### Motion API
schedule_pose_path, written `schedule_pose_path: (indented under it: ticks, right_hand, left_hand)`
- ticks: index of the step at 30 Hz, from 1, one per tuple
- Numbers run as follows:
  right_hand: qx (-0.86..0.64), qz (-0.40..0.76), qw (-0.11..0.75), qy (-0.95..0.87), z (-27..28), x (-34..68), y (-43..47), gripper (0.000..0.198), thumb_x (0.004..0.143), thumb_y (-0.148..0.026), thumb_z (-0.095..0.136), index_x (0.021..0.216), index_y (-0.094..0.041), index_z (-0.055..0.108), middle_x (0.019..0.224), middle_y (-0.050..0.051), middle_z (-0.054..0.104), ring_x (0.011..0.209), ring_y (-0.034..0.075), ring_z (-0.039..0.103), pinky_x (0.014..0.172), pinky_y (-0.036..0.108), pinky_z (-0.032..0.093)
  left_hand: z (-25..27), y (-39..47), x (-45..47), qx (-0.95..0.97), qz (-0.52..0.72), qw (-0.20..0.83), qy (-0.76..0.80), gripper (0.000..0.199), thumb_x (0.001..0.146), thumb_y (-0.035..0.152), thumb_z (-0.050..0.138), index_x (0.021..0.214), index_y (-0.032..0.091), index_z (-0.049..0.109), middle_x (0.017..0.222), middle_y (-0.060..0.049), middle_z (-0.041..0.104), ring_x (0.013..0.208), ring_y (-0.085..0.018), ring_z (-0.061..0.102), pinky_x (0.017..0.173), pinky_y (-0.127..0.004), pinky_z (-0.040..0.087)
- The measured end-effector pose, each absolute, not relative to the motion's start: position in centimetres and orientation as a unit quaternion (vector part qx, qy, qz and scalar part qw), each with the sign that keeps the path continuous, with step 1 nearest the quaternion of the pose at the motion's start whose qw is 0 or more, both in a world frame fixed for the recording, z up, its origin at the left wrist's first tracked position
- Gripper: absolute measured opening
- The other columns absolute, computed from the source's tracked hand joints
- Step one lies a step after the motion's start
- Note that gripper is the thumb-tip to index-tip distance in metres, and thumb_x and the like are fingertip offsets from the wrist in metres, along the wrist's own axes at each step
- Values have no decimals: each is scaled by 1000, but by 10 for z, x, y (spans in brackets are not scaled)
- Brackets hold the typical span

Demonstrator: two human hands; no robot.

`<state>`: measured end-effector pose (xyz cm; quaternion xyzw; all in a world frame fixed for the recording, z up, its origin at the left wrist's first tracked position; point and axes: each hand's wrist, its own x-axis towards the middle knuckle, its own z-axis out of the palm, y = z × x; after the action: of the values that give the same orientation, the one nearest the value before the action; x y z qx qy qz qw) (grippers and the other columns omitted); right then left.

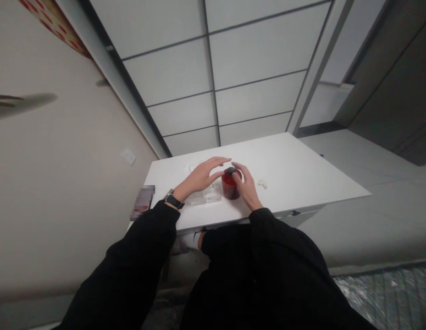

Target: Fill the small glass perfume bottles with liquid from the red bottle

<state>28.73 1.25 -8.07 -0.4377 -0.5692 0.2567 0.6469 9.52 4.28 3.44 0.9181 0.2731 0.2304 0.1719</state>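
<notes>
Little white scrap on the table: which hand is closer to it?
Right. The right hand is beside the red bottle, just left of the white scrap; the left hand is farther off, mostly on the bottle's left side.

In front of you, white table, dark handle on its near side; small whitish scrap (262,184) on top, right of centre; pixelated item (143,203) at the left edge, can't be identified. Behind the table you've got white panelling (261,50) split by dark strips; on your left, a pale wall (78,183) with a white plate (129,156) and a red-spotted yellowish thing (58,23) up top, cut off; on your right, grey floor (357,220), dark panels (395,78), crinkled shiny sheeting (388,293) lower down.
</notes>
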Motion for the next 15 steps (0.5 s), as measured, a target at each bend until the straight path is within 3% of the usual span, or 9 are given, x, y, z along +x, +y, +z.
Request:
schedule_pose_path:
  ticks: [5,10,15]
  right_hand:
    - [-415,302,605,-608,-101,283,11,62,82,-51,76,133,-22,57,134,12,69,125,29,64,111,47,50]
    - [-402,296,627,-598,-111,281,16,64,81,-47,75,136,-23,56,135,13,68,127,31,65,112,48,49]
    - [-410,290,636,-586,-115,279,18,68,79,-47,76,138,-23,54,138,14,67,128,31,64,113,48,49]
  left_hand:
    - [54,62,118,943,114,229,213,29,104,25,59,126,33,76,122,-4,78,111,-22,72,103,-38,52]
    - [49,65,128,949,112,143,258,19,102,36,64,112,26,77,102,-6,76,96,-22,71,90,-36,52]
    - [46,55,131,942,88,139,291,29,99,37,69,124,22,66,99,-5,75,92,-23,70,81,-33,49]
